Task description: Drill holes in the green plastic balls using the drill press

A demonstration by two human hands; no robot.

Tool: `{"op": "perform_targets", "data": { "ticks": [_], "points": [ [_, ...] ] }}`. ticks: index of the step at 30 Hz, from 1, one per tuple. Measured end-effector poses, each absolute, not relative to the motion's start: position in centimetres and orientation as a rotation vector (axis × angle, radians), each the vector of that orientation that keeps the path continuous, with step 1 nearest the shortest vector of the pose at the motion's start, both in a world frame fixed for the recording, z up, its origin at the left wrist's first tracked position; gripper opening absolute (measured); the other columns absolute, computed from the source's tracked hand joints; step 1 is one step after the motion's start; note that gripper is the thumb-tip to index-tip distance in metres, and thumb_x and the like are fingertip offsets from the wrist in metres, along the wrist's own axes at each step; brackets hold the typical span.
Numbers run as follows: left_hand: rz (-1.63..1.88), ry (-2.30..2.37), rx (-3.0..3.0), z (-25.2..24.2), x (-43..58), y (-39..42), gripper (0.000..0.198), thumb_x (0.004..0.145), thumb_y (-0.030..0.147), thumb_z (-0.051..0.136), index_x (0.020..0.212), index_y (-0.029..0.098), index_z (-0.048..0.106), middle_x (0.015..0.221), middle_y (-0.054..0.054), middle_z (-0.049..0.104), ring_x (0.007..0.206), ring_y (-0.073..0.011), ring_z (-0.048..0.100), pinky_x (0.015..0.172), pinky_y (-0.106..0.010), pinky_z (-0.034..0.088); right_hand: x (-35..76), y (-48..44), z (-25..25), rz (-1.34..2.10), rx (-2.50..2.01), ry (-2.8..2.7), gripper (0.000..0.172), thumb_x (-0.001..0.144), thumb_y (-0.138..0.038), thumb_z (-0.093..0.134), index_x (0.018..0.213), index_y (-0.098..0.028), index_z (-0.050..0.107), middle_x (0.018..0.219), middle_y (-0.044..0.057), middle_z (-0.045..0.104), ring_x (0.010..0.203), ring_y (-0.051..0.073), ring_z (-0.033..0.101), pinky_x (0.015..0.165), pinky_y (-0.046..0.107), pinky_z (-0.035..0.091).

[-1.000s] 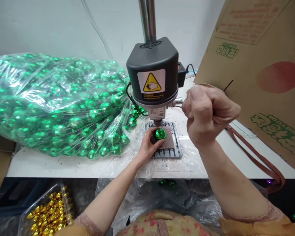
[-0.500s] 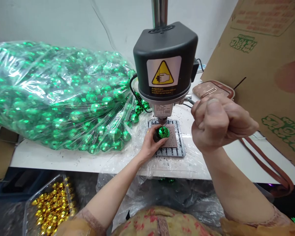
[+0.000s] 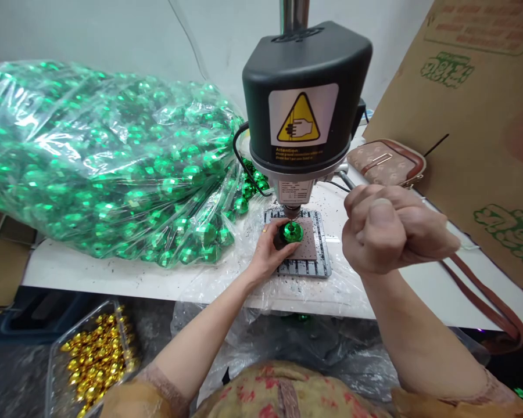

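Head view: faceted green ball [image 3: 295,233] sitting right under the drill press [image 3: 307,110]

So the ball is on a pinkish pad [image 3: 308,247] on the slotted base plate [image 3: 325,267], directly below the chuck [image 3: 292,212]. The left hand [image 3: 267,254] is pinching it from the side, thumb at the near edge and fingers round the far one. Can't tell if the bit is actually touching the ball, too small to make out.

The right hand [image 3: 390,229] is balled up tight at the press's metal lever [image 3: 346,179], with the rod running into the grip; the fingers hide the end of it.

Dark shavings are all over the plate and the white counter [image 3: 108,277]. A huge clear plastic bag [image 3: 104,162] stuffed with more green balls takes up the left side. To the right there's a patterned purse [image 3: 381,164] near a cardboard box [image 3: 462,128]. Lower left, below the counter, a clear bin [image 3: 52,363] holds shiny gold ornaments [image 3: 96,357].
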State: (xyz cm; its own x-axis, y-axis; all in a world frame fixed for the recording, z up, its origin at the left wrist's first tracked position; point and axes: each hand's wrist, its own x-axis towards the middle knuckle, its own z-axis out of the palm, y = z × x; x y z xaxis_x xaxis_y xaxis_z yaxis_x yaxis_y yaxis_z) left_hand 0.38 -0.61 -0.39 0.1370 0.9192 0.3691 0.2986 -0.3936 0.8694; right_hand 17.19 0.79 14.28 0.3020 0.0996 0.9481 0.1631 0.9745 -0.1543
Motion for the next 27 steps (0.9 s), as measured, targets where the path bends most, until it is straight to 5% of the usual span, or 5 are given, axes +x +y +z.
{"op": "perform_targets", "data": {
  "ticks": [11, 22, 27],
  "points": [
    [1.264, 1.166, 1.746, 0.1, 0.6, -0.8, 0.05, 0.087, 0.042, 0.083, 0.128, 0.023, 0.063, 0.129, -0.01, 0.07, 0.12, -0.0284, 0.065, 0.105, -0.042, 0.05, 17.3, 0.7, 12.9, -0.097, -0.146, -1.299, 0.051, 0.09, -0.006, 0.057, 0.063, -0.02, 0.017, 0.055, -0.006, 0.03, 0.046, 0.003, 0.031, 0.045, 0.025, 0.033],
    [1.335, 1.438, 1.834, 1.0, 0.5, -4.1, 0.045, 0.09, 0.035, 0.079, 0.13, 0.022, 0.063, 0.121, -0.012, 0.072, 0.112, -0.0282, 0.071, 0.099, -0.045, 0.058, 17.1, 0.9, 20.4, 0.229, -0.496, -1.199, 0.051, 0.097, -0.019, 0.062, 0.06, -0.022, 0.028, 0.053, -0.007, 0.029, 0.044, 0.004, 0.035, 0.05, 0.027, 0.03],
    [1.048, 1.006, 2.525, -1.0, -0.6, -13.7, 0.038, 0.099, 0.035, 0.068, 0.137, 0.034, 0.066, 0.146, -0.01, 0.064, 0.117, -0.0265, 0.07, 0.095, -0.037, 0.06, 17.1, 0.8, 19.9, 0.252, -0.498, -1.192, 0.049, 0.099, -0.02, 0.058, 0.062, -0.021, 0.026, 0.057, -0.007, 0.026, 0.047, 0.002, 0.038, 0.054, 0.025, 0.03]
  ]
}}
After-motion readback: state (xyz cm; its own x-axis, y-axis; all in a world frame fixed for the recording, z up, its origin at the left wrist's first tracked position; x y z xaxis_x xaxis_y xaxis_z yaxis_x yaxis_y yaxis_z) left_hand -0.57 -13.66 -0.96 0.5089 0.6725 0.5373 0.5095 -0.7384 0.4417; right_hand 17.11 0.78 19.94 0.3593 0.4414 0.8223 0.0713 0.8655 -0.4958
